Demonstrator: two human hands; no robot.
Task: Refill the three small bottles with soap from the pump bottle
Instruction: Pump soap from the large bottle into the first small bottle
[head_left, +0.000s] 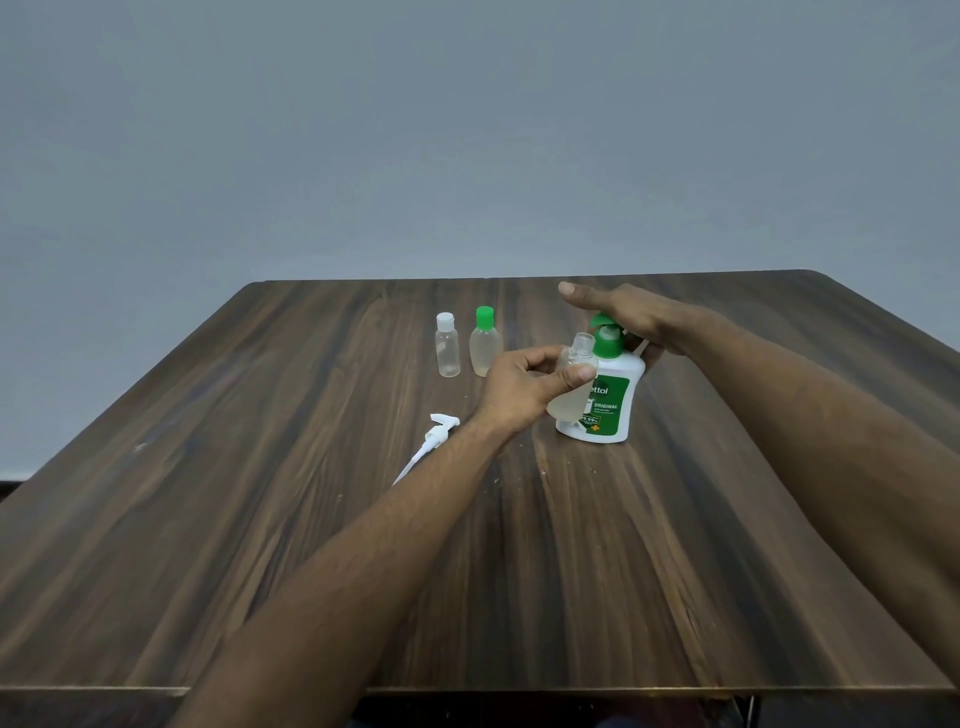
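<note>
Left hand (524, 387) grips open small bottle (574, 379) under pump bottle (605, 395) spout; flat right hand (628, 317) presses pump.

wall (467, 130): plain grey-blue, bare, even soft light
table (260, 519): dark wood-grain top, rounded far corners, pale front edge

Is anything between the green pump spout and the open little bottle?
Nothing visible: the left hand holds the open clear small bottle right under the green pump head, which the right hand presses.
</note>
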